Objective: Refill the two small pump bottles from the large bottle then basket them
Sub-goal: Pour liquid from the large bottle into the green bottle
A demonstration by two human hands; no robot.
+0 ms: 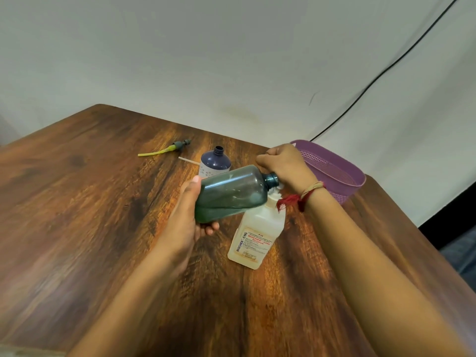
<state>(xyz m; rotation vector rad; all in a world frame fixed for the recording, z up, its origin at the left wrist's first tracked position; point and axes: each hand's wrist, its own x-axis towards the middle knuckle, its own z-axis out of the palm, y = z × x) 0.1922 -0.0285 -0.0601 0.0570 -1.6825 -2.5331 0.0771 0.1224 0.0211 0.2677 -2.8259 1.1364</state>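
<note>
My left hand (189,215) grips a teal see-through small bottle (231,193), tipped on its side with its open neck pointing right. My right hand (283,164) is curled just past that neck, over the white top of the large labelled bottle (253,234), which stands on the table; its fingers seem to grip the cap, which is mostly hidden. A dark blue small bottle (215,163) stands open behind the teal one. A pump head with a yellow-green tube (164,150) lies at the back left. A white tube (188,161) pokes out behind the blue bottle.
A purple perforated basket (334,171) stands at the right by the table's far edge, just behind my right wrist. The wooden table (90,202) ends close behind the bottles. A black cable (373,81) runs down the white backdrop.
</note>
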